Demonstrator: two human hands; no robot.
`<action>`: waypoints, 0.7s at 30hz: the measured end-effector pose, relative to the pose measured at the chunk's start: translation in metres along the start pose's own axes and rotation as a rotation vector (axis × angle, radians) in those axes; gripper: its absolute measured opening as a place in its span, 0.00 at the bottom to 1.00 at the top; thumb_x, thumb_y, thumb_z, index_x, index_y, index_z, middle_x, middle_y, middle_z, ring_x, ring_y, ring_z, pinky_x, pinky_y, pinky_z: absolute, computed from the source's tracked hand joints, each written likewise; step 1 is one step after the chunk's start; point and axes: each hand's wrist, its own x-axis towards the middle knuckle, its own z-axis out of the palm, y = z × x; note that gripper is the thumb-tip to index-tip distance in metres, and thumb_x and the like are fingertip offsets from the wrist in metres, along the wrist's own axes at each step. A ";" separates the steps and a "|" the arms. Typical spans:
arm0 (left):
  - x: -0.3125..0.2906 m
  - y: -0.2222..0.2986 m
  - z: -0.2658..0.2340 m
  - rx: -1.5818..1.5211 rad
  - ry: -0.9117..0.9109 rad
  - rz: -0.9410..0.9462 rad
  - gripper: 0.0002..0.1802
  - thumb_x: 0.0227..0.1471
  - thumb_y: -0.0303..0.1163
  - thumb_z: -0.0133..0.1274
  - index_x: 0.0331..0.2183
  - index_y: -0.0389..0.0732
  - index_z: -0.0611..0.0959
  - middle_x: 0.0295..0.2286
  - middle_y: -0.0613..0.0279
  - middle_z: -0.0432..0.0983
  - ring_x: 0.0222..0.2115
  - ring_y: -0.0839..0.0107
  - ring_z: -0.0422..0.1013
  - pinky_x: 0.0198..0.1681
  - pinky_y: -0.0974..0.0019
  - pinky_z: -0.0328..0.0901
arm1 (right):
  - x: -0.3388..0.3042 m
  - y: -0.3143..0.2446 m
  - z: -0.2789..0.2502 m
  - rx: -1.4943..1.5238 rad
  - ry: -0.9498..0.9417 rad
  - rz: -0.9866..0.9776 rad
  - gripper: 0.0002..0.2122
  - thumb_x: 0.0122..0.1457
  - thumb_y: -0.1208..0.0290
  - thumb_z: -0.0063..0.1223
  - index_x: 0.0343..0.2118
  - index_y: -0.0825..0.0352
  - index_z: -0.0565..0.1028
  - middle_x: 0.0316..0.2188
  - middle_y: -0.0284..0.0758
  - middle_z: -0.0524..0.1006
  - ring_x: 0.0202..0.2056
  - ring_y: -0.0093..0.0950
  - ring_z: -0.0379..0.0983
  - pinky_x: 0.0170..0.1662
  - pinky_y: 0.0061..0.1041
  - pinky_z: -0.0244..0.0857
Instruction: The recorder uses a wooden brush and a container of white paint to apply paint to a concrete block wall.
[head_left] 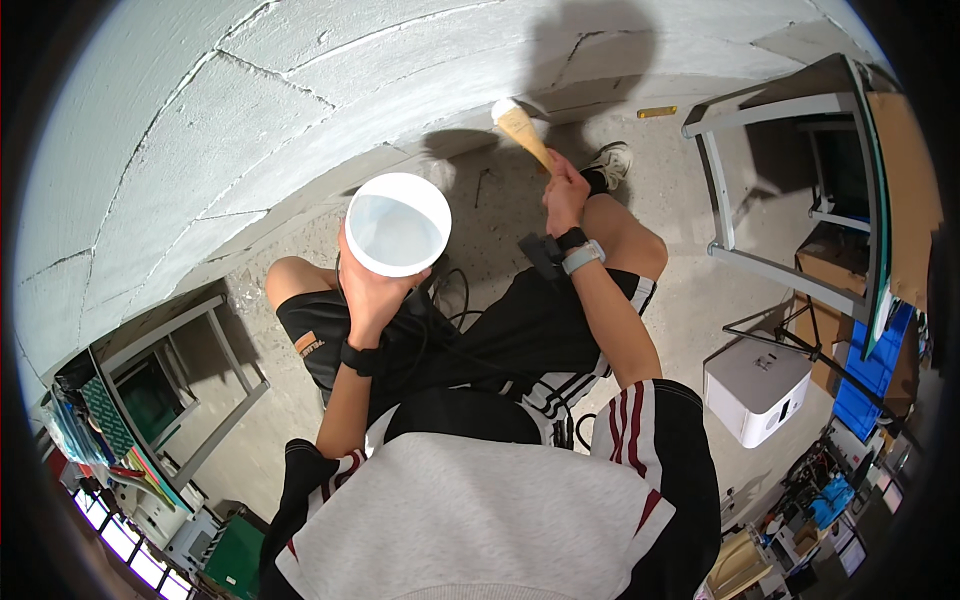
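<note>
My left hand [370, 300] is wrapped round the side of a white round tub [398, 271], holding it upright above my left thigh. Its mouth faces up, and a pale surface shows inside; whether that is paint or the tub's bottom I cannot tell. In my right hand [567, 192] is a paintbrush [525, 136], gripped by its light wooden handle. White bristles point up and left toward the foot of the white-painted wall [260, 140]; whether they touch it I cannot tell. Brush and tub are well apart.
A small yellow object [657, 112] lies by the wall's foot. Metal-framed tables stand at the right [722, 185] and left [225, 345]. A white boxy device [757, 385] is on the right. Black cables [460, 290] run between my bent legs over the concrete floor [660, 320].
</note>
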 end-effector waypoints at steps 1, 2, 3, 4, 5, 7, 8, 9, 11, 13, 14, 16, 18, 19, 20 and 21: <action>0.000 0.000 0.000 0.003 0.000 -0.001 0.63 0.23 0.28 0.78 0.60 0.35 0.61 0.51 0.51 0.71 0.52 0.57 0.70 0.56 0.56 0.65 | 0.005 0.002 -0.006 0.015 0.017 -0.015 0.14 0.71 0.67 0.45 0.49 0.69 0.80 0.31 0.25 0.76 0.31 0.16 0.64 0.36 0.21 0.62; 0.000 0.000 0.000 0.002 -0.002 0.000 0.63 0.23 0.28 0.78 0.60 0.35 0.61 0.51 0.51 0.71 0.52 0.57 0.70 0.56 0.56 0.65 | 0.009 0.003 -0.012 0.029 0.036 -0.029 0.14 0.71 0.67 0.45 0.49 0.69 0.80 0.31 0.25 0.76 0.30 0.16 0.64 0.36 0.21 0.62; -0.001 0.000 -0.001 0.001 0.005 -0.006 0.63 0.22 0.28 0.78 0.60 0.35 0.61 0.51 0.51 0.71 0.52 0.58 0.70 0.56 0.56 0.65 | 0.011 -0.003 -0.015 0.086 0.125 -0.018 0.15 0.71 0.67 0.45 0.48 0.69 0.80 0.30 0.25 0.76 0.29 0.16 0.64 0.34 0.21 0.62; -0.002 0.001 -0.002 0.000 0.012 -0.012 0.63 0.22 0.28 0.78 0.60 0.35 0.61 0.51 0.51 0.71 0.52 0.58 0.70 0.56 0.57 0.66 | 0.013 -0.008 -0.015 0.143 0.215 -0.007 0.15 0.71 0.66 0.44 0.48 0.69 0.80 0.29 0.25 0.76 0.28 0.16 0.63 0.32 0.21 0.61; -0.003 0.001 -0.003 0.004 0.017 -0.015 0.63 0.22 0.28 0.78 0.60 0.35 0.61 0.51 0.51 0.71 0.52 0.58 0.70 0.56 0.57 0.66 | 0.015 -0.013 -0.013 0.160 0.239 -0.008 0.15 0.71 0.66 0.44 0.47 0.69 0.80 0.26 0.25 0.75 0.25 0.16 0.62 0.29 0.22 0.58; -0.002 0.005 -0.001 0.009 -0.002 -0.017 0.63 0.22 0.28 0.79 0.60 0.35 0.61 0.52 0.51 0.71 0.53 0.58 0.70 0.56 0.57 0.66 | 0.025 -0.006 -0.008 0.143 0.228 -0.058 0.15 0.70 0.66 0.45 0.47 0.69 0.81 0.26 0.26 0.75 0.25 0.16 0.62 0.29 0.22 0.58; -0.002 0.004 0.000 0.007 -0.006 -0.013 0.63 0.22 0.28 0.79 0.60 0.35 0.61 0.52 0.51 0.71 0.53 0.58 0.70 0.56 0.57 0.66 | 0.024 0.000 -0.007 0.133 0.186 -0.061 0.15 0.70 0.66 0.46 0.48 0.69 0.80 0.26 0.26 0.75 0.25 0.16 0.62 0.29 0.22 0.59; -0.002 0.001 0.001 0.016 -0.005 -0.009 0.63 0.22 0.28 0.79 0.60 0.35 0.61 0.52 0.51 0.71 0.52 0.58 0.70 0.56 0.57 0.66 | 0.019 0.002 -0.001 0.121 0.136 -0.059 0.15 0.70 0.66 0.46 0.48 0.69 0.80 0.27 0.27 0.76 0.25 0.16 0.62 0.30 0.22 0.59; -0.002 0.002 0.002 0.025 -0.008 -0.003 0.63 0.22 0.28 0.79 0.60 0.35 0.61 0.52 0.51 0.71 0.52 0.58 0.70 0.56 0.57 0.66 | 0.004 0.009 0.011 0.030 0.063 -0.026 0.15 0.70 0.65 0.47 0.48 0.69 0.80 0.27 0.26 0.76 0.26 0.16 0.63 0.30 0.22 0.60; -0.002 0.005 0.003 0.020 -0.010 -0.013 0.63 0.22 0.28 0.79 0.60 0.35 0.61 0.52 0.51 0.71 0.52 0.58 0.70 0.56 0.57 0.66 | -0.006 0.009 0.017 -0.058 -0.104 0.016 0.15 0.69 0.64 0.48 0.48 0.68 0.81 0.22 0.25 0.72 0.22 0.16 0.63 0.25 0.21 0.58; -0.001 0.006 0.003 0.022 -0.011 -0.013 0.63 0.22 0.28 0.79 0.60 0.35 0.61 0.52 0.51 0.71 0.52 0.58 0.70 0.56 0.57 0.66 | -0.006 0.006 0.016 -0.057 -0.104 0.018 0.15 0.69 0.64 0.48 0.48 0.68 0.81 0.22 0.25 0.72 0.22 0.16 0.63 0.25 0.21 0.58; -0.001 0.007 0.003 0.024 -0.013 -0.020 0.62 0.22 0.28 0.79 0.60 0.35 0.61 0.51 0.51 0.71 0.52 0.58 0.70 0.56 0.57 0.66 | -0.013 -0.019 0.017 0.155 -0.143 0.193 0.14 0.71 0.66 0.46 0.51 0.68 0.79 0.15 0.22 0.59 0.14 0.15 0.51 0.17 0.21 0.46; -0.002 0.008 0.003 0.025 -0.018 -0.016 0.62 0.22 0.27 0.79 0.60 0.35 0.62 0.51 0.51 0.71 0.52 0.58 0.70 0.56 0.57 0.66 | 0.000 -0.022 0.008 0.188 -0.102 0.177 0.14 0.70 0.66 0.46 0.50 0.69 0.79 0.15 0.21 0.58 0.13 0.15 0.51 0.17 0.21 0.45; -0.002 0.007 0.003 0.024 -0.020 -0.012 0.62 0.22 0.27 0.79 0.60 0.35 0.62 0.51 0.52 0.71 0.52 0.58 0.70 0.56 0.57 0.66 | 0.008 -0.024 0.002 0.259 -0.065 0.177 0.14 0.70 0.67 0.46 0.49 0.69 0.79 0.15 0.21 0.57 0.13 0.15 0.50 0.17 0.21 0.44; -0.003 0.007 0.003 0.026 -0.019 -0.012 0.62 0.22 0.27 0.79 0.60 0.35 0.62 0.51 0.52 0.71 0.52 0.58 0.70 0.56 0.57 0.66 | 0.015 -0.025 -0.004 0.329 -0.029 0.178 0.14 0.70 0.67 0.46 0.48 0.69 0.79 0.15 0.21 0.57 0.13 0.15 0.50 0.17 0.20 0.43; -0.004 0.005 0.002 0.029 -0.011 -0.019 0.62 0.22 0.27 0.79 0.59 0.35 0.62 0.51 0.52 0.72 0.52 0.58 0.70 0.56 0.57 0.66 | 0.020 -0.028 -0.005 0.378 0.044 0.167 0.13 0.69 0.69 0.46 0.46 0.70 0.80 0.15 0.20 0.55 0.13 0.15 0.47 0.16 0.21 0.42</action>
